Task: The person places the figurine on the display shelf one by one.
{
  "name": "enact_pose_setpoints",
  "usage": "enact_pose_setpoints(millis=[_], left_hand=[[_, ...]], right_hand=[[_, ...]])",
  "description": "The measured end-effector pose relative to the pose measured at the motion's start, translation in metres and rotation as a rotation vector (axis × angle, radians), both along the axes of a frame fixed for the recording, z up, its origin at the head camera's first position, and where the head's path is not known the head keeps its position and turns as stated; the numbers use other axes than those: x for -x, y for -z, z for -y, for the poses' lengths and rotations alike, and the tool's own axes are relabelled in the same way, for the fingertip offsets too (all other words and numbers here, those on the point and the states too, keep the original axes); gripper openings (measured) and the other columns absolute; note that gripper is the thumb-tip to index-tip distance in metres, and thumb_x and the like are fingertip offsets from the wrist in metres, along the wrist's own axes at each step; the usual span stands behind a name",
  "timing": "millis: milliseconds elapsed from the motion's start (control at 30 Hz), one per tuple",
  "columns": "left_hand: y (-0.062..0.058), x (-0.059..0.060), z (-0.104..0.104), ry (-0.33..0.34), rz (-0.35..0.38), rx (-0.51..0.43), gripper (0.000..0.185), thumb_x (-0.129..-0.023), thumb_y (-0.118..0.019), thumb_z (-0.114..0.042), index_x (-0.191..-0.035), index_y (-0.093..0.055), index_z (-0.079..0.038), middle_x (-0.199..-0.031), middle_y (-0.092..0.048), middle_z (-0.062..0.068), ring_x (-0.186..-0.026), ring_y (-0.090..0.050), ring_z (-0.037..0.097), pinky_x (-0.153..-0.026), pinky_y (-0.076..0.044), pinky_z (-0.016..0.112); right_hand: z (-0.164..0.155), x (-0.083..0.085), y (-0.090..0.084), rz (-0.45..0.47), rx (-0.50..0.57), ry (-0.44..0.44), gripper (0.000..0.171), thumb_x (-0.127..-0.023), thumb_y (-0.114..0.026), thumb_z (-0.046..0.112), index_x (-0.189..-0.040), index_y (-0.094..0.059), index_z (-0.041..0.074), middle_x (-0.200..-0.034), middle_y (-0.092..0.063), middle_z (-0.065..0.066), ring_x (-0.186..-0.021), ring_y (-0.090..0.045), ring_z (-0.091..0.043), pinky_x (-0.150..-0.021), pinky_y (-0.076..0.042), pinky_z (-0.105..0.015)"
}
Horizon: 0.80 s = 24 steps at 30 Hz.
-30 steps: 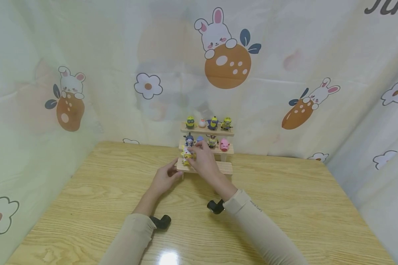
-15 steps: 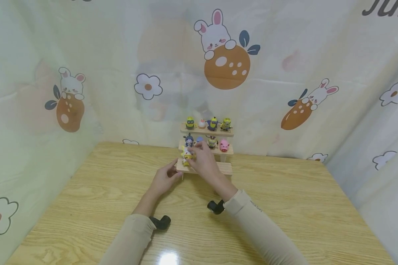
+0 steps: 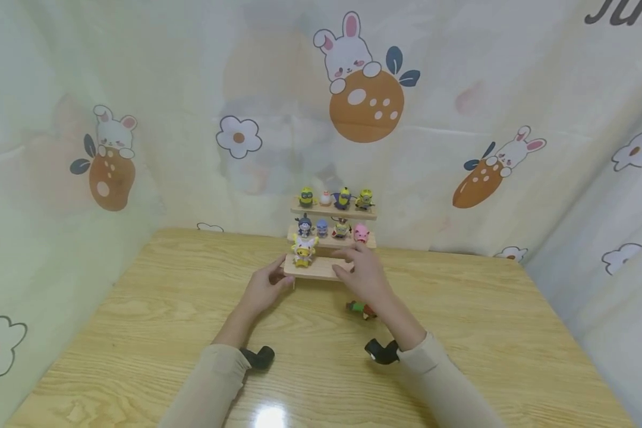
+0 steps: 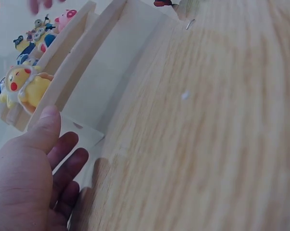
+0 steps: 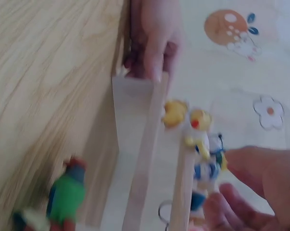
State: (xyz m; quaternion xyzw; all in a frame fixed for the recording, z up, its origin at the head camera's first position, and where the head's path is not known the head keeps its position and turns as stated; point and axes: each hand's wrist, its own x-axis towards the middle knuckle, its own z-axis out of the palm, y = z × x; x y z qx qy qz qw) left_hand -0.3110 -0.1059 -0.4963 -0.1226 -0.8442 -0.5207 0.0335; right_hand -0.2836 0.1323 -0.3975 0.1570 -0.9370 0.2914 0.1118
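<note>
So we have the yellow figurine (image 3: pixel 303 252) standing on the lowest step (image 3: pixel 321 270), our left hand (image 3: pixel 264 287) steadying its end, right fingers (image 3: pixel 353 257) loose and empty, and the green figurine (image 3: pixel 361 308) waiting on the bench (image 3: pixel 460 333).

A three-step wooden stand (image 3: pixel 321 268) stood at the far edge of the bench (image 3: pixel 139 321), close against a cartoon-printed curtain (image 3: pixel 192 119) that walled in the back and both sides. The top step (image 3: pixel 333 209) and middle step (image 3: pixel 331 240) were each lined with small figures, with only narrow gaps between them. On the lowest step, a yellow figure (image 3: pixel 303 252) filled the left end; the wood to its right lay bare. The left hand (image 3: pixel 267 286) pressed against the stand's left end, blocking that side. The right hand (image 3: pixel 365 274) hovered over the right end. A small green figure (image 3: pixel 361 308) lay on the bench just before the stand. Bare bench stretched wide to the left, right and near side.
</note>
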Motion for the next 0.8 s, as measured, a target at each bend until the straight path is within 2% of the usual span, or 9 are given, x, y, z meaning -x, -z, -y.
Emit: enact_pose_setpoints(millis=[100, 200, 367, 500, 633, 800], left_hand=[[-0.001, 0.000, 0.000, 0.003, -0.006, 0.012, 0.064, -0.089, -0.067, -0.028, -0.145, -0.040, -0.012, -0.108, -0.070, 0.007, -0.101, -0.063, 0.022, -0.096, -0.048, 0.042], [0.000, 0.000, -0.001, 0.007, -0.012, 0.018, 0.064, -0.089, -0.067, -0.028, -0.145, -0.040, -0.012, -0.108, -0.070, 0.008, -0.101, -0.063, 0.022, -0.095, -0.048, 0.042], [0.001, 0.000, 0.000, -0.004, -0.008, 0.012, 0.064, -0.089, -0.067, -0.027, -0.145, -0.040, -0.012, -0.107, -0.069, 0.008, -0.101, -0.063, 0.023, -0.096, -0.048, 0.042], [0.002, 0.000, 0.000, -0.004, -0.009, 0.004, 0.063, -0.089, -0.067, -0.027, -0.144, -0.041, -0.012, -0.108, -0.069, 0.009, -0.102, -0.063, 0.024, -0.096, -0.048, 0.043], [0.003, 0.002, -0.001, 0.007, -0.011, 0.007, 0.064, -0.089, -0.067, -0.028, -0.145, -0.040, -0.012, -0.108, -0.070, 0.009, -0.102, -0.063, 0.024, -0.096, -0.048, 0.042], [0.002, 0.001, 0.000, 0.005, -0.016, 0.004, 0.064, -0.088, -0.068, -0.028, -0.144, -0.041, -0.013, -0.107, -0.070, 0.009, -0.101, -0.064, 0.023, -0.094, -0.049, 0.042]], right_hand=[[-0.019, -0.005, 0.003, 0.011, -0.027, -0.044, 0.021, -0.087, -0.070, 0.021, -0.106, -0.071, 0.012, -0.103, -0.064, -0.007, -0.089, -0.061, -0.021, -0.071, -0.055, -0.032], [-0.034, -0.009, 0.006, 0.062, -0.042, -0.094, 0.015, -0.087, -0.070, 0.020, -0.099, -0.071, 0.012, -0.095, -0.065, -0.003, -0.086, -0.060, -0.017, -0.073, -0.054, -0.032], [-0.054, -0.010, 0.010, 0.186, -0.108, -0.200, 0.008, -0.087, -0.069, 0.019, -0.092, -0.070, 0.012, -0.081, -0.063, 0.004, -0.076, -0.056, -0.009, -0.069, -0.049, -0.027], [-0.066, -0.011, 0.007, 0.276, -0.133, -0.275, 0.010, -0.087, -0.069, 0.019, -0.092, -0.068, 0.010, -0.079, -0.064, 0.003, -0.073, -0.056, -0.010, -0.066, -0.048, -0.026], [-0.078, -0.013, 0.003, 0.317, -0.177, -0.276, 0.017, -0.084, -0.072, 0.023, -0.093, -0.068, 0.009, -0.085, -0.065, 0.000, -0.079, -0.060, -0.014, -0.069, -0.051, -0.029], [-0.089, -0.015, 0.001, 0.388, -0.288, -0.248, 0.025, -0.081, -0.076, 0.027, -0.095, -0.066, 0.009, -0.091, -0.066, -0.004, -0.082, -0.059, -0.017, -0.071, -0.050, -0.033]])
